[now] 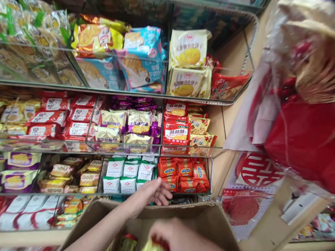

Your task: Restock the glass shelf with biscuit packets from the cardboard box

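Note:
My left hand (154, 193) reaches over the far rim of a cardboard box (183, 211). Its fingers are apart and hold nothing, close in front of stacked orange-red snack packets (169, 169) and white-and-green packets (128, 185). Blurred by motion, my right hand (170, 232) is inside the box, its fingers closed on a yellow-and-red snack packet (153, 245). Another small packet (129, 241) with a yellow and dark wrapper lies in the box, left of that hand. The lower part of the box is cut off by the frame.
Glass-fronted shelves (125, 91) of wrapped biscuits rise behind the box. Walnut biscuit packets (176, 130) sit one level above the orange-red ones. At the right hangs a large red item in clear plastic (300, 139), beside red paper decorations (259, 169).

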A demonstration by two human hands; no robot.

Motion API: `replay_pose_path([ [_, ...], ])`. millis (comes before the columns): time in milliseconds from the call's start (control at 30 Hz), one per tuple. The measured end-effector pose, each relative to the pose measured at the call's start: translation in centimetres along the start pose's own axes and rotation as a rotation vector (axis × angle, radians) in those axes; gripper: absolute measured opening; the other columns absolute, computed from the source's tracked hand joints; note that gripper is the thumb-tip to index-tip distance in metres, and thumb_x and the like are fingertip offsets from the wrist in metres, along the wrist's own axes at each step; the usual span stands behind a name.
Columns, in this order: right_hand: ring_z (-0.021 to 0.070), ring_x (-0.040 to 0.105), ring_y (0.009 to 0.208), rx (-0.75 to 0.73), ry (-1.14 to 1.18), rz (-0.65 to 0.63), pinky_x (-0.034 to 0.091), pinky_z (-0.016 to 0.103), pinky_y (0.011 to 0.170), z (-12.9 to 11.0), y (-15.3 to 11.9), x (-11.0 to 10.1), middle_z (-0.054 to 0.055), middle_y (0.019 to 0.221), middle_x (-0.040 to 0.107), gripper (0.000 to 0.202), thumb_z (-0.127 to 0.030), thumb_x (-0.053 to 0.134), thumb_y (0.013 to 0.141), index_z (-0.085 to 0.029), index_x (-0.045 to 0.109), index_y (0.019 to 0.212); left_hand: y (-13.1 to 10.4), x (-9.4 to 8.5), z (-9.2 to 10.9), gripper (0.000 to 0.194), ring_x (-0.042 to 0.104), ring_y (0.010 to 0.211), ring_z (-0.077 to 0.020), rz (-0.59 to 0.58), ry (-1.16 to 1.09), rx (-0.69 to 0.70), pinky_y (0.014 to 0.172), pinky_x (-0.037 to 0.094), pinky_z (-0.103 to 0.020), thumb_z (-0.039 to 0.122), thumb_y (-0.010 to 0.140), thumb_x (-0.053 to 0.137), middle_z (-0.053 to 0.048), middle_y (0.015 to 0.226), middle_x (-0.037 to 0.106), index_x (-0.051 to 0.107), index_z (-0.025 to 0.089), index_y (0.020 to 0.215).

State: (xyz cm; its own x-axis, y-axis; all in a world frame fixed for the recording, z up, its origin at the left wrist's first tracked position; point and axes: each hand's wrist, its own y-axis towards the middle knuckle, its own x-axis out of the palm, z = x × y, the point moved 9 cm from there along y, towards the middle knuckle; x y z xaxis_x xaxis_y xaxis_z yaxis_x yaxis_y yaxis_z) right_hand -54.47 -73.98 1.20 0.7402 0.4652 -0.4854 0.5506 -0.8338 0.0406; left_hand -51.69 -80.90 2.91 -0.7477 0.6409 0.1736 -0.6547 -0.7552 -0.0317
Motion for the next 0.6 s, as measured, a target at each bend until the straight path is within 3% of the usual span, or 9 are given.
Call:
replay_pose_path([
  [100, 0.0109, 0.051, 0.065, -0.029, 0.231, 0.306, 0.041, 0.022, 0.057, 0.4, -0.8, -5.6, -0.002, 0.073, 0.056, 0.021, -0.028, 0.062, 0.069, -0.019, 0.050, 0.085, -0.1, 0.2, 0.2, 0.060, 0.059, 0.072, -0.0178, -0.040, -0.098, 0.012, 0.066, 0.041, -0.029, 0.065, 0.077, 0.036, -0.008, 0.082, 0.066, 0.062, 0.012, 0.088],
  [200, 0.0125, 0.052, 0.068, -0.043, 0.407, 0.516, 0.042, 0.024, 0.061, 2.2, -1.5, -8.6, -0.001, 0.074, 0.055, 0.025, -0.036, 0.060, 0.073, -0.018, 0.047, 0.086, 0.1, -0.1, 0.3, 0.044, 0.057, 0.077, -0.0165, -0.007, -0.009, 0.060, 0.071, 0.041, -0.028, 0.055, 0.074, 0.054, -0.003, 0.081, 0.065, 0.061, 0.015, 0.091],
  [333, 0.0118, 0.051, 0.068, -0.046, 0.500, 0.604, 0.042, 0.023, 0.062, 3.8, -1.7, -8.9, -0.002, 0.071, 0.052, 0.026, -0.041, 0.058, 0.075, -0.019, 0.049, 0.083, 0.5, 0.4, -0.1, 0.031, 0.057, 0.073, -0.0132, -0.014, 0.043, 0.063, 0.070, 0.041, -0.025, 0.038, 0.069, 0.068, 0.001, 0.076, 0.064, 0.060, 0.016, 0.089],
  [467, 0.0110, 0.049, 0.064, -0.036, 0.586, 0.674, 0.041, 0.021, 0.059, 4.1, -2.2, -8.8, -0.002, 0.068, 0.053, 0.024, -0.041, 0.060, 0.074, -0.018, 0.053, 0.072, 0.4, 1.0, -0.1, 0.033, 0.058, 0.076, -0.0147, -0.042, 0.036, 0.051, 0.073, 0.043, -0.028, 0.039, 0.070, 0.066, -0.001, 0.081, 0.066, 0.060, 0.015, 0.092],
  [600, 0.0135, 0.054, 0.069, -0.080, 0.699, 0.751, 0.044, 0.026, 0.064, 4.5, -2.9, -9.5, -0.001, 0.073, 0.059, 0.019, -0.039, 0.060, 0.074, -0.020, 0.057, 0.074, 0.2, 1.0, 0.0, 0.039, 0.059, 0.075, -0.0155, -0.032, 0.044, 0.013, 0.069, 0.043, -0.027, 0.049, 0.074, 0.058, -0.004, 0.081, 0.066, 0.060, 0.015, 0.092],
])
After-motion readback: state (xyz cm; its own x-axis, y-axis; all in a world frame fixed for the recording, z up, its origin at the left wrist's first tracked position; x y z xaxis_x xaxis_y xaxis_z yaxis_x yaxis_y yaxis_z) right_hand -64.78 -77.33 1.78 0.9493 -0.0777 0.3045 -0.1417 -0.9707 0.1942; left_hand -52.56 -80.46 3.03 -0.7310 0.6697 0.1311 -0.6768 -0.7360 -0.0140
